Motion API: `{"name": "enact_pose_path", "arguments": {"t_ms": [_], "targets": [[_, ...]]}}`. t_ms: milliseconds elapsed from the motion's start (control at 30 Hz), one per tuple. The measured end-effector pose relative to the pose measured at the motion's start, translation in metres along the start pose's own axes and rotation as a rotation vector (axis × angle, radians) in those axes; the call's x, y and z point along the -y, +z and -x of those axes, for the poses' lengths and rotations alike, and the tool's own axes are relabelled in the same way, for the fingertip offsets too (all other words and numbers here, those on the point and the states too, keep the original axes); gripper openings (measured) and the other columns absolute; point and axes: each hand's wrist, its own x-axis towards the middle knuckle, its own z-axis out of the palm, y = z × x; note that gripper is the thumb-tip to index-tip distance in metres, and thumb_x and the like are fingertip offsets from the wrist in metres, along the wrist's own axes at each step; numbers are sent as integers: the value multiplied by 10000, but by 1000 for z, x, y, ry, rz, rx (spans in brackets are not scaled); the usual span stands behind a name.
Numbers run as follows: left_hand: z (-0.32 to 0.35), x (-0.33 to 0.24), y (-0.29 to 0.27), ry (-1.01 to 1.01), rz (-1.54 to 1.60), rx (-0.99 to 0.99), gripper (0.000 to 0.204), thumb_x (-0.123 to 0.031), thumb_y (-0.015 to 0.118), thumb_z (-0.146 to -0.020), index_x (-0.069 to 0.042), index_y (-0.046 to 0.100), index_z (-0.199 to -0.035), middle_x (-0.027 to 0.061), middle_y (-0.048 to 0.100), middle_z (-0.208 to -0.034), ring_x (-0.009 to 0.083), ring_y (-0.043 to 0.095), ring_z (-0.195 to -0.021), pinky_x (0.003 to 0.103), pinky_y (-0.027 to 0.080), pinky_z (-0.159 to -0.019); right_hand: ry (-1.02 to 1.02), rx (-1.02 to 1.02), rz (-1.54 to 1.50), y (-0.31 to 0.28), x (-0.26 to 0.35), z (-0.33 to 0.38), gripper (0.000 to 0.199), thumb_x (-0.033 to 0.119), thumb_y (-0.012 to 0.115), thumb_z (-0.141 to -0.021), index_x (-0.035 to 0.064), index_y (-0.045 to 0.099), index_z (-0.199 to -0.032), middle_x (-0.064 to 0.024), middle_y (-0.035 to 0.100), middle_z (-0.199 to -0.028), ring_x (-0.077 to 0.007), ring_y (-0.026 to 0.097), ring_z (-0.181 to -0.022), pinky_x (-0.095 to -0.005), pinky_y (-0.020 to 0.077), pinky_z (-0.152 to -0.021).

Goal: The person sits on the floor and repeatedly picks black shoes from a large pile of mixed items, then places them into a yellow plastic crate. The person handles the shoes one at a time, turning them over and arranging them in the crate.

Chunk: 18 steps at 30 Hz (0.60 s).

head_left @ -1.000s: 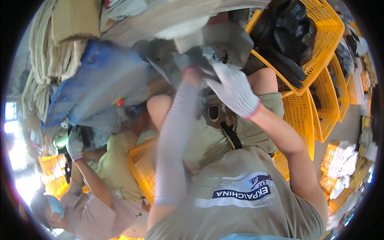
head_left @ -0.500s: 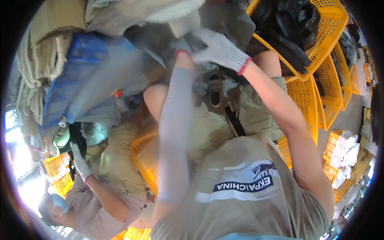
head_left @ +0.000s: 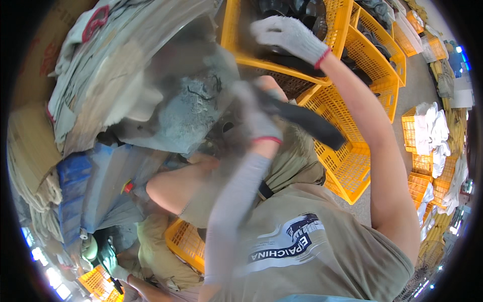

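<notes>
My left hand (head_left: 249, 108), in a white knit glove with a red cuff, is closed on a long black shoe sole (head_left: 312, 123); both are blurred by motion. The sole slants down to the right over my lap. My right hand (head_left: 292, 38), gloved alike, reaches over a yellow crate (head_left: 234, 38) of black footwear pieces. Its fingers point left and look extended, with nothing visible held in them. Left of my left hand is a grey, dusty work surface (head_left: 186, 113), with a pale block-like part (head_left: 138, 103) beside it.
More yellow crates (head_left: 347, 168) stand at the right. Stacked gloves and cloths (head_left: 83, 40) are at the upper left, above blue sheeting (head_left: 75, 186). A co-worker's gloved hand (head_left: 115, 267) is at the lower left. White cloths (head_left: 430, 128) hang over crates at far right.
The view has turned toward the right. My hands have parted: the left has come back from the work surface with the black sole, and the right has moved over the crate.
</notes>
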Motion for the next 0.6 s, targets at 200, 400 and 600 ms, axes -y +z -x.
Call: {"name": "enact_pose_path", "arguments": {"t_ms": [200, 400, 600], "targets": [[-17, 7, 40, -425, 148, 249, 732, -631, 536, -1122, -5, 546, -1501, 130, 611, -1381, 211, 619, -1150, 402, 516, -1049, 674, 339, 297, 12, -96, 71, 298, 262, 781, -856, 13, 808, -1018, -244, 769, -1106, -460, 716, -1042, -505, 562, -924], [-50, -14, 24, -291, 633, 174, 752, -649, 564, -1096, -39, 550, -1536, 122, 664, -1384, 246, 649, -1259, 409, 529, -1125, 73, 74, 391, 4, 76, 63, 215, 124, 694, -852, 92, 710, -1064, -93, 725, -950, -350, 704, -814, -437, 553, -758], [-63, -56, -84, -112, 683, -152, 507, -457, 680, -1096, -65, 689, -1417, 109, 735, -1307, 282, 705, -1174, 436, 588, -1042, 560, -123, -251, 12, 155, 3, 905, 270, 870, -841, -20, 485, -1606, -244, 620, -1524, -374, 620, -1389, -441, 508, -1135]]}}
